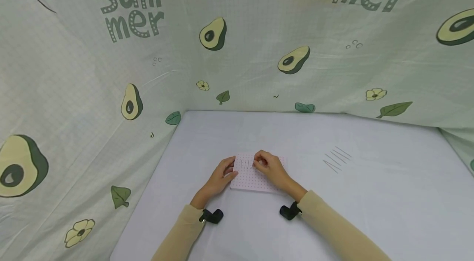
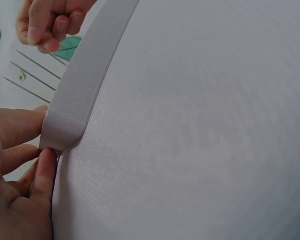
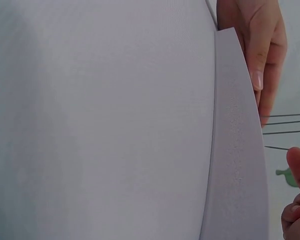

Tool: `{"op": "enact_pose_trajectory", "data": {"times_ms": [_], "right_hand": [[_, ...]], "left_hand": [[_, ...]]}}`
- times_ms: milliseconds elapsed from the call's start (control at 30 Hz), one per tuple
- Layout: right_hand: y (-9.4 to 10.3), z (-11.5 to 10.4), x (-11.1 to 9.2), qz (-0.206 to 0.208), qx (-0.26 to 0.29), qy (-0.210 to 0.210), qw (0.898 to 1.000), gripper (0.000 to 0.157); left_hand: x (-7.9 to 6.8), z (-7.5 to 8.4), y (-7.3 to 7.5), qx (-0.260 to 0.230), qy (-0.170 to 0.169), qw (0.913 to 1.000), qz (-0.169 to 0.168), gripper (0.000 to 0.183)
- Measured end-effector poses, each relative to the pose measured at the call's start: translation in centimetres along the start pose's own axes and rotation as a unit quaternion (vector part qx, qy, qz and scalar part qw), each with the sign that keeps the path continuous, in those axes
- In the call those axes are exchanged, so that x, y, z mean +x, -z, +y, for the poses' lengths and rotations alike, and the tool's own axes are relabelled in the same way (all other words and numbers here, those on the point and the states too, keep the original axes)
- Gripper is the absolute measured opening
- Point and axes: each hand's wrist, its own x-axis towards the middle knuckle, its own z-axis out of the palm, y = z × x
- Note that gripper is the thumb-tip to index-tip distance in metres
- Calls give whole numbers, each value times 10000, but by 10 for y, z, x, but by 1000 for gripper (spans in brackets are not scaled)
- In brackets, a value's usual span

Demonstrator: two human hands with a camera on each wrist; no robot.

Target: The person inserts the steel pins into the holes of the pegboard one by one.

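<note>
Probably at insertion step — pinching thin rod [image 2: 55,56] between fingers of right hand [image 1: 274,169] above board [image 1: 253,180], lower centre of frame; gripping board's left edge with fingers of left hand [image 1: 219,176]. Next, presumably — hold upright, press home, then release.

The perforated board [image 1: 247,179] was coloured pale pink and patterned with a regular grid of dots; the thin rods [image 1: 245,164] were seen as dark grey. The tabletop [image 1: 370,203] was left plain white. The whitish-green curtain [image 1: 252,14] was printed with yellow-and-green avocados [image 1: 218,30], green leaves [image 1: 394,109], pale yellow flowers [image 1: 75,236] and grey-green lettering. The sleeves [image 1: 331,228] were coloured plain beige, the wrist cameras [image 1: 288,212] black.
</note>
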Motion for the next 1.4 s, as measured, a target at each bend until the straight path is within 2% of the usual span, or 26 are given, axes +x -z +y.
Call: {"op": "enact_pose_trajectory", "data": {"times_ms": [67, 300, 900, 1067, 1267, 1333, 1400], "right_hand": [[0, -1, 1, 4, 2, -20, 10000, 8], [0, -3, 1, -8, -74, -1, 10000, 4], [-2, -3, 3, -187, -277, -127, 9994, 5], [-2, -2, 3, -200, -304, -61, 9993, 5], [-4, -2, 1, -275, -391, 29, 9989, 6], [-4, -1, 0, -316, -388, 10, 9987, 6], [-3, -1, -1, -342, -389, -6, 9987, 7]], "left_hand": [[1, -4, 0, 33, 17, 10000, -22, 57], [3, -4, 1, 111, -18, 9999, -58, 58], [5, -3, 1, 45, 13, 10000, -79, 58], [4, 4, -1, 141, -94, 9999, 32, 55], [-3, 29, 3, 32, -52, 9999, -93, 55], [-4, 29, 2, 76, -17, 9999, -107, 55], [-3, 22, 1, 114, 5, 9999, -77, 55]]}}
